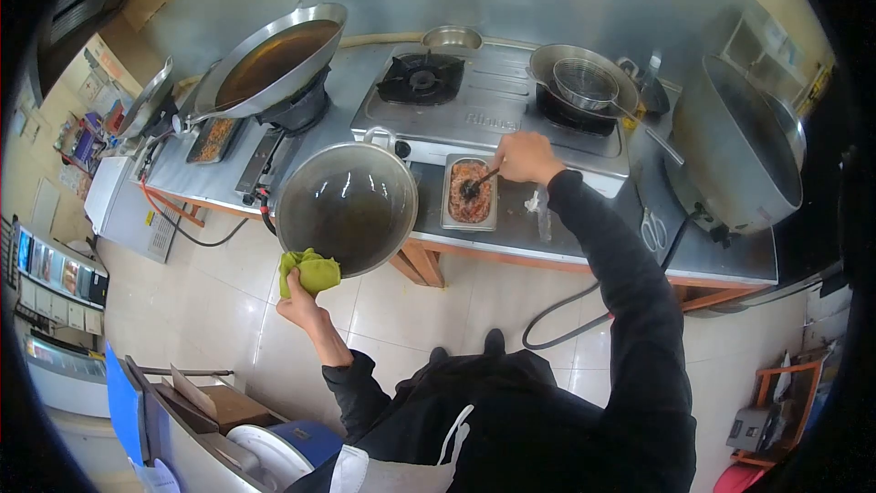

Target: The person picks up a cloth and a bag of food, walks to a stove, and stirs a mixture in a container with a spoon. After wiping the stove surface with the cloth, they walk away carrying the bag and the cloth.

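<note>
My left hand (pixel 306 308) grips a green cloth (pixel 311 272) folded over the near handle of a large wok (pixel 348 207), which is tilted at the counter's front edge. A little dark liquid or sheen shows inside the wok. My right hand (pixel 526 159) is closed around a dark-handled utensil (pixel 471 189), whose head touches the reddish chopped food (pixel 469 206) in a rectangular metal tray (pixel 494 215). The tray stands in front of the gas stove. A clear plastic piece (pixel 545 219) lies just right of the tray.
A two-burner stove (pixel 497 119) carries a pan with a strainer (pixel 586 83) at right. Behind left stands a big wok of brown liquid (pixel 276 62). Scissors (pixel 652 230) and a large pot (pixel 739 146) are at right. A hose (pixel 566 302) hangs below the counter.
</note>
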`<control>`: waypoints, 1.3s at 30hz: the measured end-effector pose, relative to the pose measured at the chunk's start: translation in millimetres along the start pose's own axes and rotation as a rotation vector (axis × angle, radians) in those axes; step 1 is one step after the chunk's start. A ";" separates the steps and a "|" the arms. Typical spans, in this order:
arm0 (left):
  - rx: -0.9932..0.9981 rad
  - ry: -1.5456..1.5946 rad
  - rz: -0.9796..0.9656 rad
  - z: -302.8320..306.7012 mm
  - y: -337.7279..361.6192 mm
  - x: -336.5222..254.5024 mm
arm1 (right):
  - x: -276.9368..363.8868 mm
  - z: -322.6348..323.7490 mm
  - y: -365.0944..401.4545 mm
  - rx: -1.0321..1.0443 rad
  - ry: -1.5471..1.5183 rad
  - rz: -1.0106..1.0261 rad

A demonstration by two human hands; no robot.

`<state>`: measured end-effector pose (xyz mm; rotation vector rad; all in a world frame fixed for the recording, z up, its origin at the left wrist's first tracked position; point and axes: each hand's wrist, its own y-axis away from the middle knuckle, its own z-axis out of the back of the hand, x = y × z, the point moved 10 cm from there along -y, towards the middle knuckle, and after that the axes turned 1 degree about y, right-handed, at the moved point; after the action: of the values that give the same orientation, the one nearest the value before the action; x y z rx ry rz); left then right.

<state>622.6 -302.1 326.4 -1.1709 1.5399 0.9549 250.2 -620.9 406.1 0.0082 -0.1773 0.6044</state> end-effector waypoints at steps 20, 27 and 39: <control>0.026 0.047 -0.001 -2.7 4.3 -2.2 | 60.7 -27.2 5.1 -0.071 0.348 0.243; 0.031 0.057 0.002 -6.4 2.7 -3.3 | 70.9 -42.7 15.8 -0.297 0.365 0.363; 0.066 0.070 0.005 -18.1 4.8 0.0 | 65.1 -28.8 11.3 -0.410 0.396 0.336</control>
<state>613.9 -317.9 331.1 -1.1651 1.6185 0.8684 301.1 -573.1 388.2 -0.5438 0.0879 0.8816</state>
